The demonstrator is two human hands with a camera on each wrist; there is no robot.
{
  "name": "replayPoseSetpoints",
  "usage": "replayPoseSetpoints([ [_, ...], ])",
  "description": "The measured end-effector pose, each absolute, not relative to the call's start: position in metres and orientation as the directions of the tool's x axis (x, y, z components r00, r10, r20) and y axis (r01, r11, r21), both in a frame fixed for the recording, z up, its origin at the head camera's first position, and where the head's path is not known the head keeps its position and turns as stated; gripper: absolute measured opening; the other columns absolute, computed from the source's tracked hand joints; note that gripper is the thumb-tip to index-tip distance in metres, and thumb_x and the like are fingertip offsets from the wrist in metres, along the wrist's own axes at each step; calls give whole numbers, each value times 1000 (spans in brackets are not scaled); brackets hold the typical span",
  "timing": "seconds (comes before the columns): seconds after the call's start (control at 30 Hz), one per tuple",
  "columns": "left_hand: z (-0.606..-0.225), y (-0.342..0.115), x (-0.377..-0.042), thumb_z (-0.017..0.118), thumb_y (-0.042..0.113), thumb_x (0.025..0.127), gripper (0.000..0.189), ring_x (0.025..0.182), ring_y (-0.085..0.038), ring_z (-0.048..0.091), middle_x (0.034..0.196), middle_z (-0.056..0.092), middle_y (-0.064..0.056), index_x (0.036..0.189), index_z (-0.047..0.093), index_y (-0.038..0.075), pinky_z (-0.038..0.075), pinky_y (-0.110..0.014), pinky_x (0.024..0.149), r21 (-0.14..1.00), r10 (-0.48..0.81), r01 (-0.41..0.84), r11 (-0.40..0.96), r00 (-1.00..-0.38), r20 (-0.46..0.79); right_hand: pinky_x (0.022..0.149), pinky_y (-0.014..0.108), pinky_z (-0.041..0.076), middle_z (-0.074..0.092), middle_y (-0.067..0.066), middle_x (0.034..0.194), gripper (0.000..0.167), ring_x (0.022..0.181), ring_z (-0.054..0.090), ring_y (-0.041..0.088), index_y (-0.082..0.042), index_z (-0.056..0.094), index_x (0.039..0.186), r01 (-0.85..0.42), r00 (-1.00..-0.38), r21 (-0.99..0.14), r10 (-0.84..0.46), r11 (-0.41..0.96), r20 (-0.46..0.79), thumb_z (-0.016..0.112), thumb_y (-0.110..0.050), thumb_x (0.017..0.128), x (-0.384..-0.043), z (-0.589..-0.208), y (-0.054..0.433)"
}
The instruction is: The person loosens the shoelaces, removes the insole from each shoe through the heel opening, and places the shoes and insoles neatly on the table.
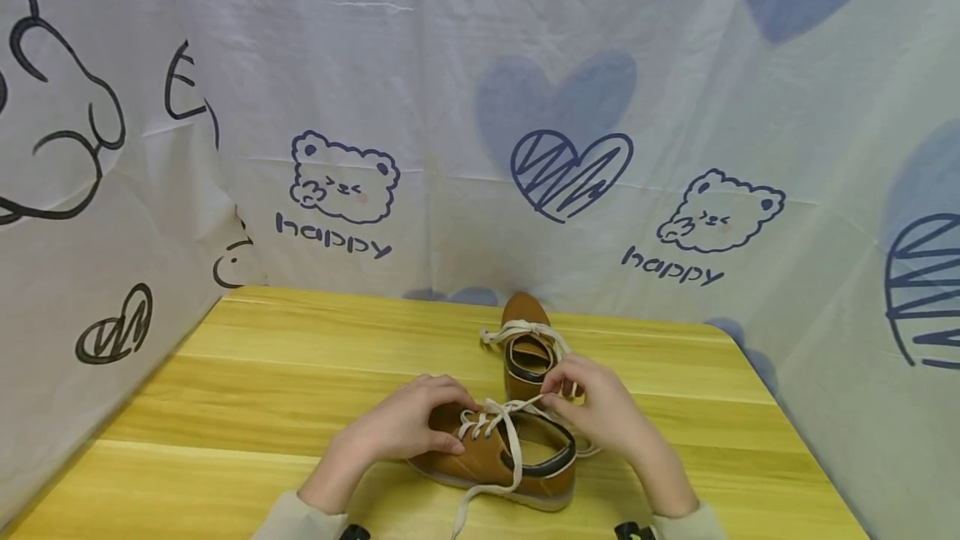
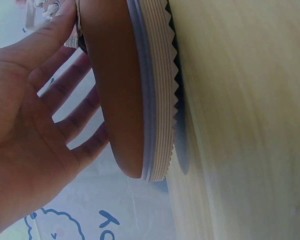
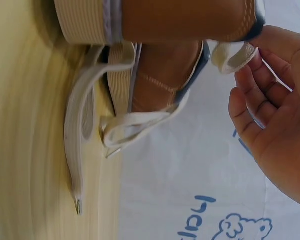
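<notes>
A brown leather shoe (image 1: 480, 463) with a dark collar and a pale ridged sole sits on the table, toe to the left. My left hand (image 1: 401, 422) holds its front part, thumb on the near side and fingers over the far side; the left wrist view shows those fingers behind the brown upper (image 2: 115, 100). Between the thumb and fingers of my right hand (image 1: 600, 407) is the off-white shoelace (image 3: 240, 57), drawn from the lacing to the right above the shoe opening. Another lace end hangs across the near side onto the table.
A second brown shoe (image 1: 522, 308) stands just behind, toe pointing away, its white lace (image 1: 517, 327) tied across the front. The yellow wood-grain table (image 1: 300, 357) meets a white printed cloth (image 1: 450, 215) at the back and sides.
</notes>
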State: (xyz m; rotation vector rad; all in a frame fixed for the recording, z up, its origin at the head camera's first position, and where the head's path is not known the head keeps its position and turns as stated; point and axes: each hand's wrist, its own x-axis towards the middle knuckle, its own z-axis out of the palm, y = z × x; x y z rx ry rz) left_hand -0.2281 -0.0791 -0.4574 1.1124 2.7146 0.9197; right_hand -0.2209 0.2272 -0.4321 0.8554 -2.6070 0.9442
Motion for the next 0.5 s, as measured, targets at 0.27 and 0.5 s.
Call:
replayPoseSetpoints([
  [0.27,-457,-79,-227,88,30,84,47,127,-23,57,131,65,7,127,72,21,39,-52,117,549,656,617,564,-738,156,69,26,52,64,-15,91,20,81,57,5,-20,72,93,-560,-825,-506,-387,656,412,82,-4,86,-221,-429,242],
  [0.5,-458,-79,-227,88,30,84,46,127,-23,57,131,65,7,126,72,21,41,-51,116,547,654,616,567,-740,155,71,25,53,62,-13,88,19,81,57,7,-22,70,90,-505,-863,-549,-407,666,300,81,-6,88,-223,-430,251],
])
